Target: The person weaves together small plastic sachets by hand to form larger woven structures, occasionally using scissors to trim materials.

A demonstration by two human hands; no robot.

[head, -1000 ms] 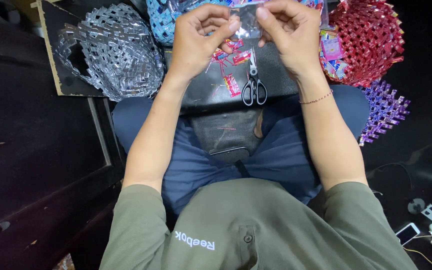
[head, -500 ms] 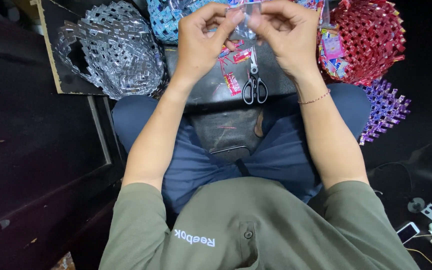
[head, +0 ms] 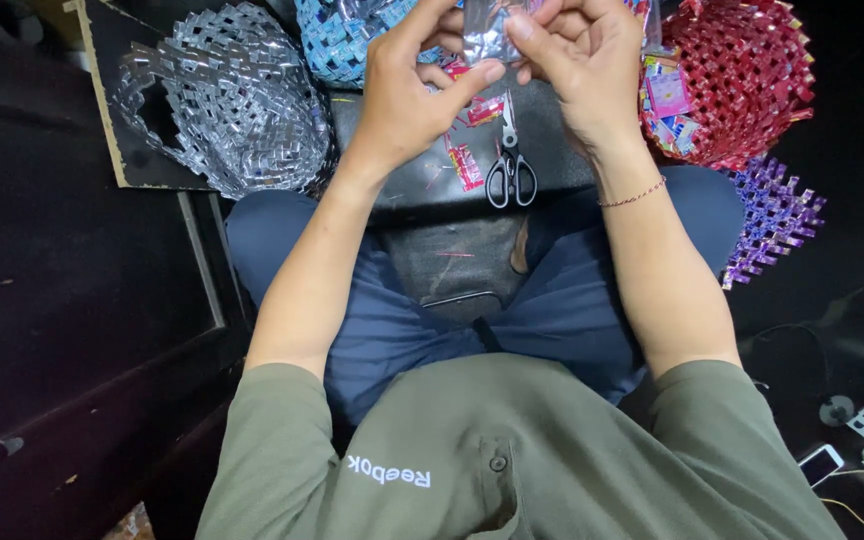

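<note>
A silvery wrapper strip (head: 489, 30) is being pinched between both hands above a dark worktop (head: 552, 150).

The worktop is being crowded by a silver woven basket (head: 232, 100), a red woven basket (head: 742, 75), a blue woven piece (head: 347, 35), a purple woven piece (head: 774, 220), scissors (head: 509, 165) and red wrapper scraps (head: 467, 165). The left hand (head: 407, 95) and right hand (head: 577, 70) are being held raised, close together, fingertips clamped on the strip.

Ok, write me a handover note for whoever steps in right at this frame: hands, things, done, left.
Left hand and right hand: both pinch one small silvery wrapper piece above the dark lap board.
Scissors lie shut on the board, untouched, beside red wrapper scraps.
Done: woven silver, blue, red and purple pieces lie around.
Left: the held piece is not yet joined to anything.
</note>
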